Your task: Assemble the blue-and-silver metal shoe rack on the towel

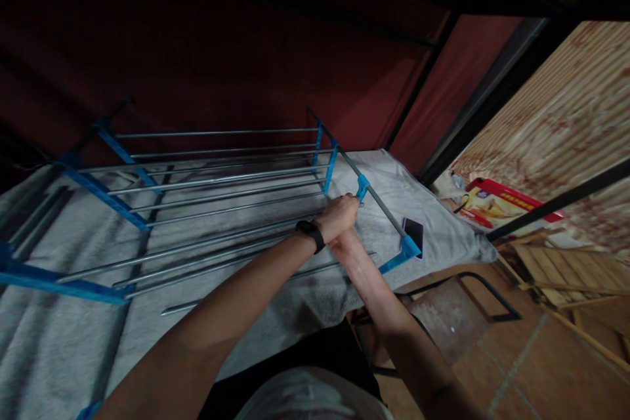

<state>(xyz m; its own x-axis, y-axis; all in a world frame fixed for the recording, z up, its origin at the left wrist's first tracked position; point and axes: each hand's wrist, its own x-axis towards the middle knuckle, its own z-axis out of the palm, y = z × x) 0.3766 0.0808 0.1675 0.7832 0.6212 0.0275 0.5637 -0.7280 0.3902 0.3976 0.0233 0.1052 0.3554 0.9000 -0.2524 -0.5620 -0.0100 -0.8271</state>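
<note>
A rack of grey metal rods (pixel 226 176) joined by blue plastic brackets (pixel 103 193) lies on a grey-covered bed. My left hand (pixel 339 215), with a black watch on its wrist, is closed around the end of a metal rod (pixel 236 234) beside a blue bracket (pixel 363 187) on the right-hand pole (pixel 384 209). Just below and against it, my right hand (pixel 340 243) is curled; its fingers are mostly hidden, and what they hold cannot be made out. A loose rod end (pixel 177 308) lies nearer my body.
On the grey cover (pixel 275 341) a dark phone (pixel 412 236) lies by the lower-right blue corner bracket (pixel 407 248). A black-framed chair (pixel 453 308), a folded wooden item (pixel 556 272) and a red-yellow box (pixel 502 203) are at the right. A dark red wall (pixel 236 72) stands behind the rack.
</note>
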